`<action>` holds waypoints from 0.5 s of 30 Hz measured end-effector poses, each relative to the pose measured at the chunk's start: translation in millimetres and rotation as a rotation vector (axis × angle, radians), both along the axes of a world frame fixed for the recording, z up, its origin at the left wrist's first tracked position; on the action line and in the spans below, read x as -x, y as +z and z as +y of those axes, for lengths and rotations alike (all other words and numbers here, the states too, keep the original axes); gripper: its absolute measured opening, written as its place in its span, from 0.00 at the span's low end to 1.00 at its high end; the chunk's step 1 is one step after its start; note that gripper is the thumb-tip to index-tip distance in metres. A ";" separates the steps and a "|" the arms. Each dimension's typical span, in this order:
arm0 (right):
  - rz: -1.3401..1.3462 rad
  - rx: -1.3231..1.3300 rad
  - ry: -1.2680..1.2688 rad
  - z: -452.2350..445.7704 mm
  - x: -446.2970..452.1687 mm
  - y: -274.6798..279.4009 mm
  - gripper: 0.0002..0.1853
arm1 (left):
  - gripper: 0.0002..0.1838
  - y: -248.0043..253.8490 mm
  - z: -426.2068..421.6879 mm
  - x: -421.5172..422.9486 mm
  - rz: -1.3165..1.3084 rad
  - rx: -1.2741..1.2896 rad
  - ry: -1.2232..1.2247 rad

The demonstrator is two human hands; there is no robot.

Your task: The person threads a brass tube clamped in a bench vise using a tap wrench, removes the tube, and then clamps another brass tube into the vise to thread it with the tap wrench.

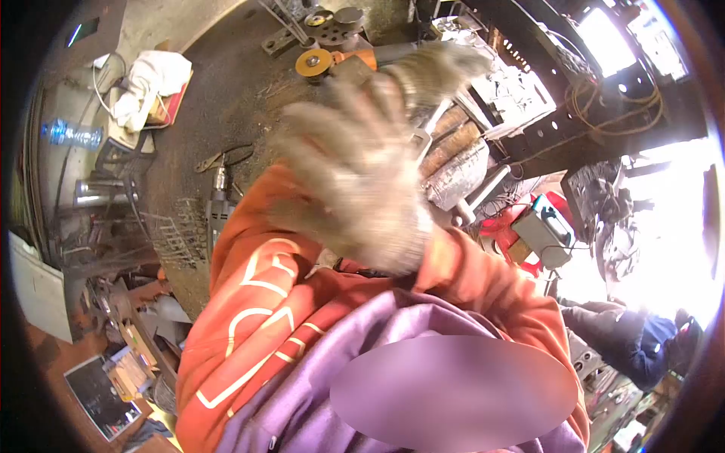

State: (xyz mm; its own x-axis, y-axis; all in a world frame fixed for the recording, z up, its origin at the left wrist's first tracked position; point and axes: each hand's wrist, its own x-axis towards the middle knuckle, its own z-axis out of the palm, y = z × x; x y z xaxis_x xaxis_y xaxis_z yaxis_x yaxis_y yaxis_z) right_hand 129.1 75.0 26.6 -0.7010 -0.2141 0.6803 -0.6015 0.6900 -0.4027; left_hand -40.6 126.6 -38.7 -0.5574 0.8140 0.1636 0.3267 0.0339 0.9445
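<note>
My right hand point(347, 170), in a pale work glove and blurred by motion, is raised across the middle of the view with its fingers apart and nothing visible in it. My left sleeve point(253, 234) runs up behind it. Another blurred glove point(442, 72), seemingly on my left hand, shows beyond the right fingers; its grip is unclear. Close to both gloves, an angle grinder point(359, 57) with an orange head and a yellow-orange disc point(313, 63) lies on the dark workbench point(215, 94).
A drill point(219, 192) and pliers point(208, 161) lie on the bench at left. Further left are a white cloth point(155, 79) and a plastic bottle point(72, 134). A clamp point(479, 198) and brown cylindrical pieces point(451, 140) are to the right. Another person's dark-blue clothing point(653, 340) shows at lower right.
</note>
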 end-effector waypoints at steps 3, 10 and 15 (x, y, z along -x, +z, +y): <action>0.176 0.048 -0.025 -12.5 14.6 -0.9 0.32 | 0.26 23.2 31.8 -18.6 0.411 0.075 -0.199; -0.346 -0.080 -0.231 112.8 77.8 33.5 0.23 | 0.28 5.8 -131.3 -69.0 -0.146 -0.478 0.389; -0.850 0.094 0.208 163.9 105.5 -23.5 0.24 | 0.18 31.2 -158.8 -150.6 -0.362 -0.445 0.256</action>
State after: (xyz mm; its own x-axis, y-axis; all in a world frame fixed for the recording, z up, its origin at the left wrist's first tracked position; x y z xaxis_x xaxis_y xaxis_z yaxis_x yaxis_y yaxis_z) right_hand 23.6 238.9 3.1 -0.9311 -0.3632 -0.0332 -0.1820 0.5416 -0.8207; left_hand 110.0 -32.2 -7.4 -0.8093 0.5445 0.2203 0.0167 -0.3536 0.9353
